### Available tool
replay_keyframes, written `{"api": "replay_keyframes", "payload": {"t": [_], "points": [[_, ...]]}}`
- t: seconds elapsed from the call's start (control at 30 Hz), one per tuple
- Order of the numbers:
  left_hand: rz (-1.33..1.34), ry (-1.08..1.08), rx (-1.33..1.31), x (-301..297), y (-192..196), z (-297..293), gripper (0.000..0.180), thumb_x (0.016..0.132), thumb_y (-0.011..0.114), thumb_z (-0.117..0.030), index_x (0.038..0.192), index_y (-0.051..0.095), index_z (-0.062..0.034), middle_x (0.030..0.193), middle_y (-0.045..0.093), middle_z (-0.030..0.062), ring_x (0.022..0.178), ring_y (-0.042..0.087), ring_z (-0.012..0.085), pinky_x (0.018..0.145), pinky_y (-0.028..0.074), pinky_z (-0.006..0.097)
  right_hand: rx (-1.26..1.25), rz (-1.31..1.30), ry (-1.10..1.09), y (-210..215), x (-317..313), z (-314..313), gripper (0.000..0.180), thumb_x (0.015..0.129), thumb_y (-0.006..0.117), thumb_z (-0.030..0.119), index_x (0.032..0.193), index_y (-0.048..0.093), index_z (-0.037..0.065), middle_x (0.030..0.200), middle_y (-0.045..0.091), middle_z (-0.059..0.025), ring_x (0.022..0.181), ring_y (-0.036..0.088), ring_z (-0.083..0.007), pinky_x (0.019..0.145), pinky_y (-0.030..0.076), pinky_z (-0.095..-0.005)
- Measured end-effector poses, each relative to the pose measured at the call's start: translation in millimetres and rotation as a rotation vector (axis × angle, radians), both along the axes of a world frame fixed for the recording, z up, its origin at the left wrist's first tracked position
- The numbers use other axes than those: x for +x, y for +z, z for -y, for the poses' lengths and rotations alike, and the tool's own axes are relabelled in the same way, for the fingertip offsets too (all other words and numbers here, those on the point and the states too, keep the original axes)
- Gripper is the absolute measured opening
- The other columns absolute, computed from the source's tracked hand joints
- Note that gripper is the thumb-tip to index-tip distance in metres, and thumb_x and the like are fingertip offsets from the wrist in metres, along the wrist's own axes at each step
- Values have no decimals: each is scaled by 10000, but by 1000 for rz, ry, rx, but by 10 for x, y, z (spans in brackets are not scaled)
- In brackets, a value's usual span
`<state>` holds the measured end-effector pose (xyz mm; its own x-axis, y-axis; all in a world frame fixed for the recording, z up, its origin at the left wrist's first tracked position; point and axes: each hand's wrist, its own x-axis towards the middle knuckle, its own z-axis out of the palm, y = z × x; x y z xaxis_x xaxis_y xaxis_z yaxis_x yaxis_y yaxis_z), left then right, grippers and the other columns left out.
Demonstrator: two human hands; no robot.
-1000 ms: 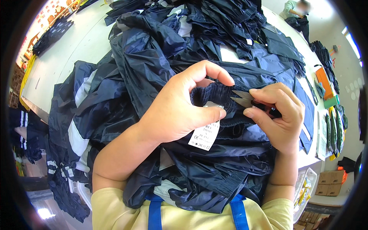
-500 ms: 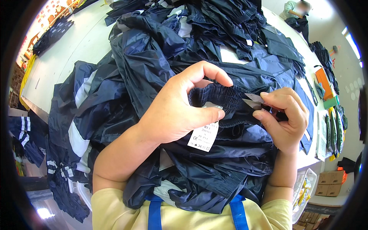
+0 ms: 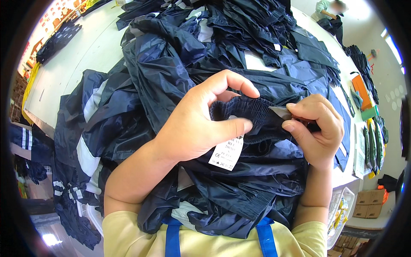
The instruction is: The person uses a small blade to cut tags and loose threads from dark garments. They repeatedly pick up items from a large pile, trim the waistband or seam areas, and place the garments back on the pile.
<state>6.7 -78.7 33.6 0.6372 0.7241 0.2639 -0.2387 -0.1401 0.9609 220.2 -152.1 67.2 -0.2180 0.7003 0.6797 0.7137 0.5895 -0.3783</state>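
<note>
My left hand [image 3: 195, 118] grips the gathered elastic waistband [image 3: 257, 110] of a dark navy garment [image 3: 239, 188], its thumb in front and its fingers curled over behind. Below the thumb hangs a white care label [image 3: 225, 153]. In a closed grip, my right hand [image 3: 319, 128] holds small thread snips [image 3: 280, 112]. The pointed blades lie together against the right part of the waistband, while the fingers hide most of the handle. The rest of the garment spreads over my lap and the table front.
More navy garments [image 3: 167, 55] with white panels heap across the white table [image 3: 55, 92]. A white basket [image 3: 340, 214] stands at the lower right, near cardboard boxes [image 3: 369, 203]. At the far right edge sit an orange box [image 3: 362, 92] and packed garments. Another person [image 3: 327, 10] handles dark cloth at the far right.
The snips' blades have gone from spread apart to together at the waistband. My left hand has stayed almost in place, and the label has shifted slightly.
</note>
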Motion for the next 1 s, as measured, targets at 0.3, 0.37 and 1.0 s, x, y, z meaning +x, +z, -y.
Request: {"api": "replay_keyframes", "payload": {"t": [0.3, 0.37, 1.0], "points": [[11, 35, 101, 24, -11, -15, 217, 853, 654, -113, 1022, 541, -40, 952, 556, 22, 862, 525, 62, 770, 433, 208, -29, 110, -27, 149, -6, 23, 269, 615, 803, 54, 841, 665, 10, 732, 611, -56, 581, 561, -126, 488, 428, -218], [37, 9, 64, 30, -21, -18, 214, 852, 650, -89, 1020, 528, -40, 946, 549, 18, 864, 525, 57, 767, 434, 201, -54, 128, -17, 182, -3, 23, 279, 610, 807, 61, 841, 659, 12, 735, 608, -52, 587, 562, -125, 490, 429, -218], [60, -36, -69, 43, -16, 25, 228, 845, 646, -27, 1011, 491, -45, 937, 566, 7, 836, 566, 39, 723, 476, 194, -90, -16, -82, 62, -207, -43, 143, 690, 682, -51, 756, 578, 21, 676, 528, -60, 559, 465, -158, 521, 367, -252]]}}
